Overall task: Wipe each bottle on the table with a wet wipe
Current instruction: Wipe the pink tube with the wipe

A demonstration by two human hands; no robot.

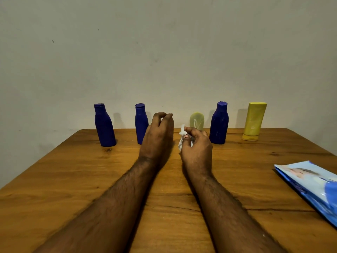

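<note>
Several bottles stand in a row at the table's far edge: a blue bottle [104, 126] at left, a second blue bottle [140, 123], a small pale yellow-green bottle [197, 121], a third blue bottle [219, 123] and a tall yellow bottle [254, 121] at right. My right hand [196, 147] pinches a crumpled white wet wipe [182, 136] in front of the pale bottle. My left hand [159, 136] hovers beside it, fingers curled loosely, holding nothing, and partly covers the second blue bottle.
The wooden table [73, 179] backs onto a plain wall. A light blue wet-wipe pack [311, 185] lies flat at the right edge of the table.
</note>
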